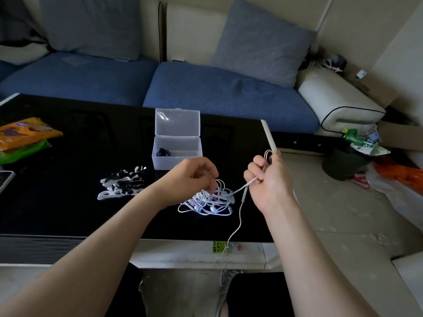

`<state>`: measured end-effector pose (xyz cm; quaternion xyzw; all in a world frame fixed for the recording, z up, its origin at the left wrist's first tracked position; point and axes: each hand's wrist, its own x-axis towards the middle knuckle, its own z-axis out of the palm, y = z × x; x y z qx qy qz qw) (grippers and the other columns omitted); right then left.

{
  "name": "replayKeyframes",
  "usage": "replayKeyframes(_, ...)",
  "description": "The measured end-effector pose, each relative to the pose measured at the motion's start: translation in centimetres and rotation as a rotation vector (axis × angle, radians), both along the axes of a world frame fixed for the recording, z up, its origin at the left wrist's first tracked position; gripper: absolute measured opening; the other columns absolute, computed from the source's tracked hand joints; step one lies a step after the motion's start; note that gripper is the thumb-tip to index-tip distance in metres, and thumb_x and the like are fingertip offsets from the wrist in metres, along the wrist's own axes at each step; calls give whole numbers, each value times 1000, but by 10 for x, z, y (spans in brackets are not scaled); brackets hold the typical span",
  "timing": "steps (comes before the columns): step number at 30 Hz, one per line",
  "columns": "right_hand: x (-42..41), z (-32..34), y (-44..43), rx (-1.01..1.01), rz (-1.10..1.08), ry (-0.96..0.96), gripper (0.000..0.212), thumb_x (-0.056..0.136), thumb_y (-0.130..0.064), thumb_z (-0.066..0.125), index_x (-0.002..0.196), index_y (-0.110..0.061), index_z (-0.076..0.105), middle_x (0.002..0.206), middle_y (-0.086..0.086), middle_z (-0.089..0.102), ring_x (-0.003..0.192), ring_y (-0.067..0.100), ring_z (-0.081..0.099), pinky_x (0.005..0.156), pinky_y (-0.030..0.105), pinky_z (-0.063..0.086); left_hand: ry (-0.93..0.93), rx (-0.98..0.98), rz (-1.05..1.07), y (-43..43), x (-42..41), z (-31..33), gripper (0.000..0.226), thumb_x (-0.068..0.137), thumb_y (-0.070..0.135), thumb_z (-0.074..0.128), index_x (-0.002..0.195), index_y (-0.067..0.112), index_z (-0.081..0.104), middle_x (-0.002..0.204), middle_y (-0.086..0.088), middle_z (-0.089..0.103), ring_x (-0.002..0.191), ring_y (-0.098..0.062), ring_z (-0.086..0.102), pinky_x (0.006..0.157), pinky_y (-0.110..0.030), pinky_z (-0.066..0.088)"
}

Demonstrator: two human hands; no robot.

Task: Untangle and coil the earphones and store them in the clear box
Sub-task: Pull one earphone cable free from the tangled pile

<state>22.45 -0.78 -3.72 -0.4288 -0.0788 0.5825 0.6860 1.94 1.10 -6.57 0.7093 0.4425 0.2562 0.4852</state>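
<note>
The tangle of white earphones point(206, 201) lies on the black table point(68, 213), directly under my left hand point(191, 177) and close to the table's near edge. My left fingers point(211, 179) are curled down into the top of the heap, and their tips pinch a few strands. I cannot tell which strands.

My right hand point(267, 179) is at 3 o'clock from the heap, lifted off the table. Its fingers are folded tight around a pale cable point(240, 189) gathered into loops, and the loop ends stick out of the fist at 12 o'clock. From the underside of the fist a doubled strand runs toward 8 o'clock into the tangle. The inline remote point(245, 193) hangs just below my fingers. From there a single strand drops toward 6 o'clock, over the near edge and down toward my lap.

The clear box point(177, 164) stands at 11 o'clock from the heap, apart from it. Its lid is tipped up and open, and a dark coiled set point(163, 152) sits in its left end. A pile of black and white cable winders point(123, 181) lies at 9 o'clock, near my left wrist. Bare table runs between heap and box. The table's right edge point(269, 136) passes just behind my right hand, with floor beyond it. Orange and green packets point(23, 138) lie far off at 9 o'clock.
</note>
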Motion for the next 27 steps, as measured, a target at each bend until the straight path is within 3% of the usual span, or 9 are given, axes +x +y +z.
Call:
replayKeyframes(2, -2, 0, 0, 22, 26, 16, 28, 117, -37, 33, 139, -26, 45, 59, -6, 36, 43, 8, 21, 39, 23, 21, 10, 12, -17, 0, 1, -1, 21, 102, 10, 59, 115, 23, 70, 101, -2, 79, 91, -16, 77, 94, -43, 60)
replayKeyframes(4, -4, 2, -1, 39, 51, 36, 26, 117, -37, 33, 139, -27, 43, 60, -5, 36, 44, 8, 22, 40, 23, 22, 42, 13, -64, -3, 4, 1, 22, 101, 34, 69, 123, 35, 70, 109, 5, 74, 89, -11, 74, 85, -32, 59)
replayKeyframes(6, -6, 3, -2, 61, 73, 62, 24, 117, -37, 34, 139, -31, 39, 62, -5, 37, 45, 8, 23, 41, 23, 23, 153, 58, -122, -5, 7, 0, 41, 93, 61, 70, 131, 45, 65, 118, 14, 68, 91, -6, 71, 81, -22, 54)
replayKeyframes(8, -7, 3, -2, 86, 97, 82, 19, 117, -37, 35, 133, -28, 39, 63, -4, 39, 45, 8, 26, 42, 23, 25, 262, 131, -160, -7, 12, -4, 47, 92, 68, 67, 133, 45, 64, 118, 15, 65, 95, -2, 68, 85, -21, 51)
replayKeyframes(15, -6, 6, -3, 51, 46, 41, 21, 117, -37, 36, 117, -22, 50, 63, -5, 36, 46, 7, 26, 41, 22, 23, 163, 123, -178, -9, 20, -2, 20, 108, 31, 58, 123, 29, 71, 99, 16, 73, 91, 3, 68, 76, -10, 50)
replayKeyframes(19, 0, 2, -2, -8, 10, -303, 21, 114, -33, 44, 98, -21, 49, 63, -5, 33, 48, 9, 23, 42, 24, 21, 80, 77, -168, -7, 13, 1, 22, 106, 28, 64, 127, 28, 71, 100, 14, 78, 88, -2, 72, 79, -18, 55)
replayKeyframes(21, 0, 2, -4, 9, 19, -404, 10, 109, -29, 57, 109, -21, 51, 58, -7, 35, 47, 9, 26, 41, 24, 24, 50, 25, -155, -6, 10, 0, 30, 106, 22, 63, 136, 26, 67, 105, 8, 79, 87, -5, 73, 77, -20, 56)
replayKeyframes(23, 0, 0, -7, 10, 35, -519, 21, 100, -20, 70, 115, -22, 54, 58, -7, 41, 45, 10, 29, 41, 25, 27, 41, -27, -123, -5, 10, -1, 34, 108, 15, 58, 140, 25, 65, 109, 4, 80, 87, -9, 74, 74, -18, 54)
replayKeyframes(27, -4, -4, -12, 43, 183, -868, 22, 90, -10, 74, 105, -25, 70, 61, -3, 43, 50, 13, 34, 47, 28, 31, 79, 33, -23, -1, 13, -4, 34, 107, 11, 50, 123, 30, 74, 103, -1, 80, 85, -22, 75, 80, -37, 58)
